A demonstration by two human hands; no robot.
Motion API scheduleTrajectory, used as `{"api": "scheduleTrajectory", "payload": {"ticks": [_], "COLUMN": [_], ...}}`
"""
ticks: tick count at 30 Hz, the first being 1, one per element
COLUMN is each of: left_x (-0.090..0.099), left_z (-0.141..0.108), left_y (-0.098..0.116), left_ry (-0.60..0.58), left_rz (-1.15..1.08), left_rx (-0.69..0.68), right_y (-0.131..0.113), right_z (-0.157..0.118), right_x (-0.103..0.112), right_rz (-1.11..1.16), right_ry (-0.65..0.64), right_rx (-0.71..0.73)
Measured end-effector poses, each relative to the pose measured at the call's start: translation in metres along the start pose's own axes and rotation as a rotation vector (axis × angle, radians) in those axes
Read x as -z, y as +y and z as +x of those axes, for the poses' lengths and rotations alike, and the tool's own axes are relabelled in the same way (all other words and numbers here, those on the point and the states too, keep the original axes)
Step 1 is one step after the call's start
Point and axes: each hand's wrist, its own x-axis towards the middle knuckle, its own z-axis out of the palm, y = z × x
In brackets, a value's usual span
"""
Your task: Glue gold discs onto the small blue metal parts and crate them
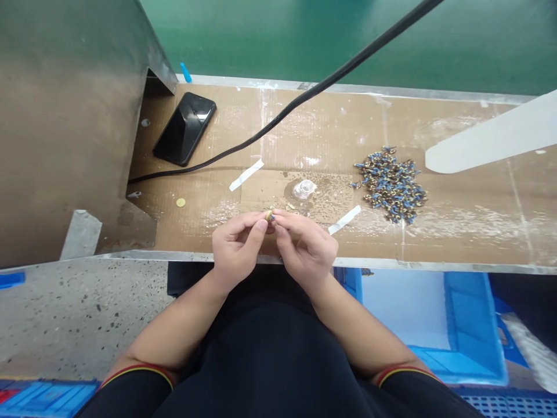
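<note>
My left hand point(237, 244) and my right hand point(307, 244) meet at the front edge of the work surface. Between their fingertips is a small yellow-and-blue piece point(269, 216), mostly covered by the fingers. The left thumb and forefinger pinch its yellow part; the right fingers close on its blue end. Just beyond the hands, a clear lump point(303, 189) sits on a wet, speckled cardboard patch point(256, 194). To the right lies a heap of small blue, brown and yellow wire-like pieces point(394, 184). A yellow disc point(180, 202) rests off to the left.
A black cable point(278, 119) crosses above the cardboard-covered surface point(474, 203). A phone point(185, 128) lies at the back left beside a metal housing point(73, 116). White strips point(246, 175) flank the patch. A white bar point(491, 136) juts in from the right. Below stands a blue bin point(474, 325).
</note>
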Motion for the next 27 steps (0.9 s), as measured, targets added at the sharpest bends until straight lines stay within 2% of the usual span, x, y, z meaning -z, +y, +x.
{"api": "scheduleTrajectory", "payload": {"ticks": [10,15,18,23,27], "left_x": [0.0043,0.0015,-0.0014,-0.0025,-0.0024], "left_z": [-0.0014,-0.0023,-0.0032,-0.0015,0.0013], "left_y": [-0.0042,-0.0080,-0.0093,-0.0063,-0.0035], "left_ry": [-0.020,-0.001,0.030,0.026,-0.009], "left_rz": [0.014,-0.056,-0.085,-0.064,0.016], "left_rx": [-0.011,0.061,0.065,0.009,-0.076], "right_y": [0.0011,0.0016,0.0019,0.0009,-0.0003], "right_z": [0.0013,0.0029,0.0009,-0.0025,0.0012], "right_x": [0.0012,-0.0006,-0.0029,-0.0044,-0.0019], "right_rz": [0.002,-0.006,0.005,0.023,0.025], "right_ry": [-0.006,-0.001,0.027,0.048,0.057], "right_rx": [0.009,0.008,-0.042,-0.122,-0.041]}}
